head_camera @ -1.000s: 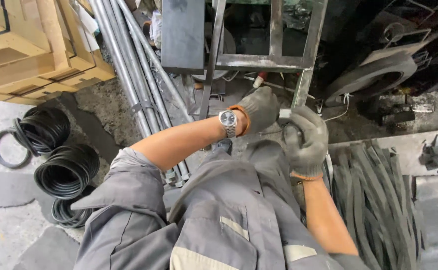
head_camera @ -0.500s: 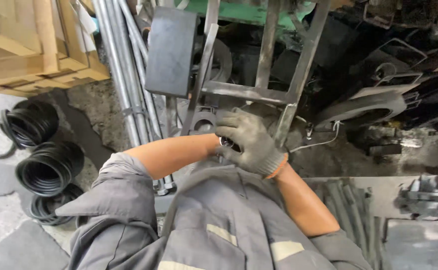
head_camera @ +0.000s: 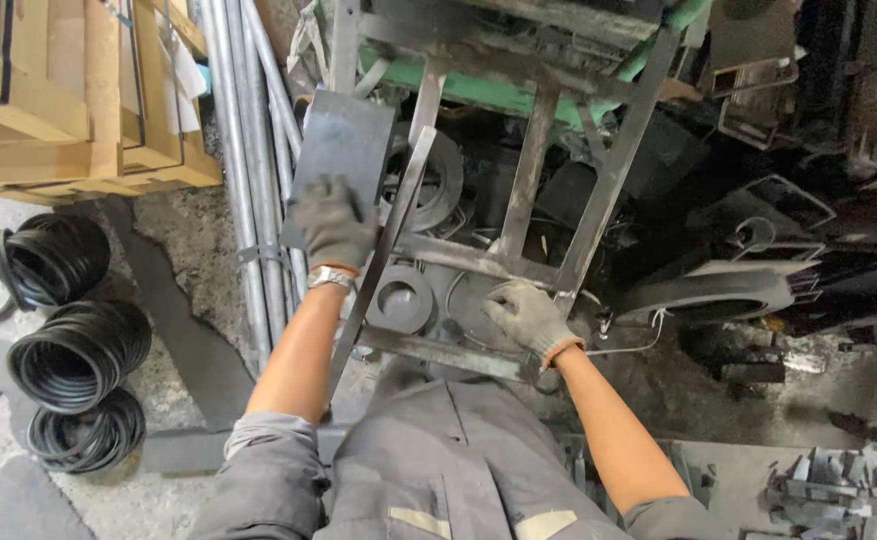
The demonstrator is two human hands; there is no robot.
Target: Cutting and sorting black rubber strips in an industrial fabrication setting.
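Note:
My left hand (head_camera: 331, 224), in a grey work glove with a wristwatch below it, rests flat on the lower part of a dark rectangular metal plate (head_camera: 349, 140) leaning against a steel frame (head_camera: 529, 170). My right hand (head_camera: 527, 318), also gloved, lies on the frame's lower crossbar, near a bent wire (head_camera: 649, 335). A thick metal ring (head_camera: 400, 299) lies between my two hands. Whether either hand grips anything firmly is unclear.
Several rubber ring bundles (head_camera: 79, 350) lie on the concrete floor at the left. Metal pipes (head_camera: 244, 150) and a wooden pallet (head_camera: 69, 110) stand at the upper left. Dark scrap parts (head_camera: 759, 260) fill the right. Small metal pieces (head_camera: 824, 490) sit at the lower right.
My hands were together at my left wrist. They have separated: the left reached up onto the dark plate, the right dropped to the frame's lower bar.

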